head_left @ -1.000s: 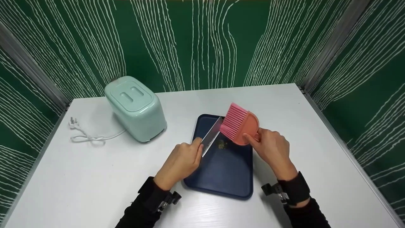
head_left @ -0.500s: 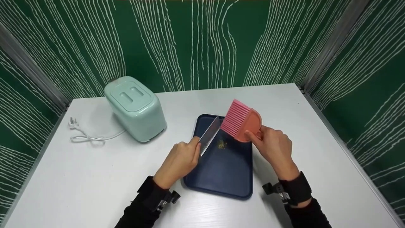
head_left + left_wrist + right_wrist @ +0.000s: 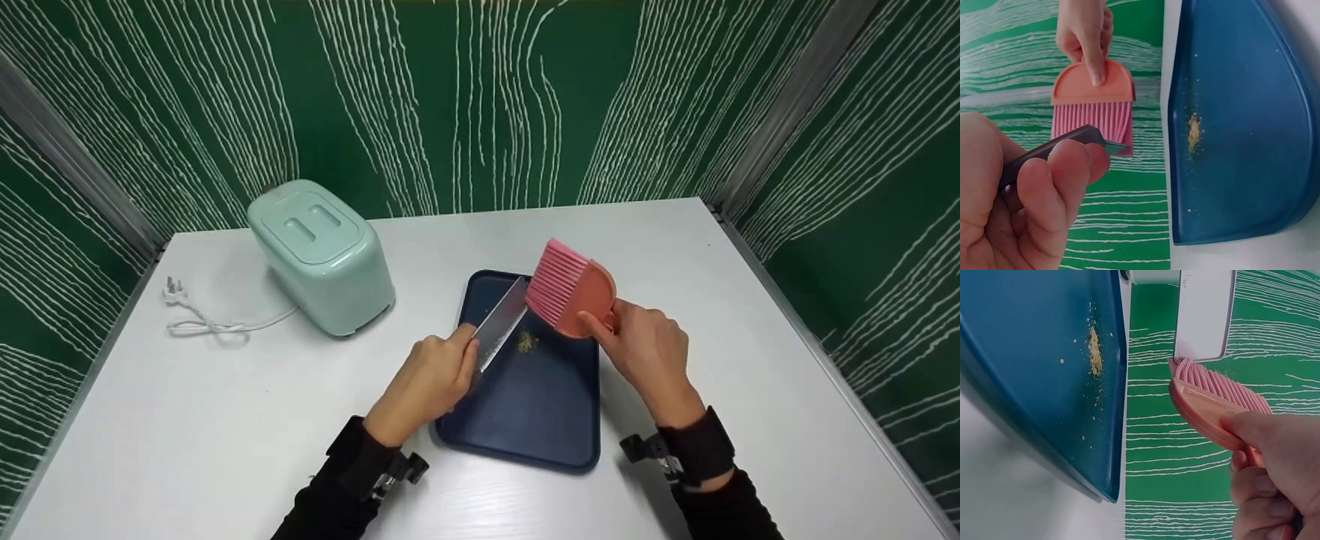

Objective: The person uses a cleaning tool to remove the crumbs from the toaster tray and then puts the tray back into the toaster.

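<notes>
My left hand (image 3: 431, 375) grips one end of a thin metal crumb tray (image 3: 499, 326), held tilted on edge above a dark blue tray (image 3: 532, 420). Its dark end (image 3: 1053, 152) lies between thumb and fingers in the left wrist view. An orange brush with pink bristles (image 3: 570, 289) is in my right hand (image 3: 649, 345), thumb laid on its flat body. The right wrist view has the bristles touching or very near the lower corner of the metal tray (image 3: 1204, 315). A small heap of yellowish crumbs (image 3: 1095, 351) lies on the blue tray, with loose specks around it.
A mint green toaster (image 3: 322, 255) with a lid stands on the white table (image 3: 225, 427) at the left. Its white cord and plug (image 3: 217, 326) lie beside it. Green walls with white streaks (image 3: 502, 97) enclose the back and sides.
The brush has shifted a little up and right, then back left and down along the metal tray. My left hand and the metal tray have moved only slightly.
</notes>
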Demonstrator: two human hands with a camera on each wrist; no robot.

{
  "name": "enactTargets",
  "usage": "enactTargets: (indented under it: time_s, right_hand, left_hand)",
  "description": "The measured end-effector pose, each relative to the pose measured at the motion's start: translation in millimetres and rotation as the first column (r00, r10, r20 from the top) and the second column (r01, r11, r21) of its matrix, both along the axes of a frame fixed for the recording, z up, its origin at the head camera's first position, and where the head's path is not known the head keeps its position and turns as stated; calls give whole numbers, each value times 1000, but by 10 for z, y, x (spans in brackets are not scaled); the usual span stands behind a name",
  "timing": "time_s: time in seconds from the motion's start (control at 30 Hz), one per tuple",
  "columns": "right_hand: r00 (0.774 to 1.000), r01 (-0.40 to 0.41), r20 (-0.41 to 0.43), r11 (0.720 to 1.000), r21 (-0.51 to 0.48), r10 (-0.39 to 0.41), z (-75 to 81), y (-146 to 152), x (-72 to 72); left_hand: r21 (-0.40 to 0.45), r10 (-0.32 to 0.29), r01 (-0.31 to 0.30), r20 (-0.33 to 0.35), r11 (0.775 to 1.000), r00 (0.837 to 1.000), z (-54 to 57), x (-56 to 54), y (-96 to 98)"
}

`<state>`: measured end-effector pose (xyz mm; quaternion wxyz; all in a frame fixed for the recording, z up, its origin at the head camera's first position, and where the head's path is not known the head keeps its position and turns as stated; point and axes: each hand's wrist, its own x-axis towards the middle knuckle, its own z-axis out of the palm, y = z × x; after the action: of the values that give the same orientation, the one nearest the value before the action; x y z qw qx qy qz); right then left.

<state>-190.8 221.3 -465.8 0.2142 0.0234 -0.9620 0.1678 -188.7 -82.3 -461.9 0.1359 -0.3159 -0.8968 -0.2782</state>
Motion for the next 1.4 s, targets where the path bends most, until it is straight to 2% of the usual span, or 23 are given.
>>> enactTargets:
  time_s: [0.2,0.4,0.63,0.8,0.87,0.97,1.0,1.07,1.1,1.17,1.23,1.4]
  right_hand:
    - [1000,-13,21,1000,4,13,7,4,11]
    - [995,-24,93,1000,-21,25,34,17,19]
    - [986,-32,161,998,-60,42,166,87,48]
    - [974,-76,202,986,-146,105,314,146,101]
    - [970,-107,199,980,-166,139,356,133,124]
    - [960,-159,199,969,-190,196,400,78,157]
    - [956,-176,200,964,-198,216,411,51,167]
    - [947,-208,201,956,-206,249,423,-5,186]
    - [943,-221,203,953,-207,262,425,-31,194]
    - [936,-249,202,948,-197,288,416,-79,201]
    - [931,-274,196,945,-177,307,399,-119,204]
    - [916,-324,198,934,-151,350,354,-201,212]
  left_hand:
    - [-3,-1,1,-8,1000,1000,3,1,6]
    - [-11,7,-7,-46,1000,999,-6,-3,11]
    - [-11,12,-12,-45,1000,999,-2,-10,-2]
    - [13,4,-4,6,1000,1000,-7,-32,-20]
    - [37,-3,0,66,999,998,-5,-41,-28]
    - [108,-33,10,213,994,977,-5,-57,-38]
    - [138,-48,11,266,990,963,-4,-61,-43]
    - [202,-84,7,372,979,924,-6,-71,-53]
    - [226,-99,5,407,974,908,-6,-75,-58]
    - [264,-128,5,453,964,882,-11,-85,-67]
    - [292,-154,9,479,956,864,-12,-94,-76]
    - [325,-191,18,509,946,839,-15,-116,-86]
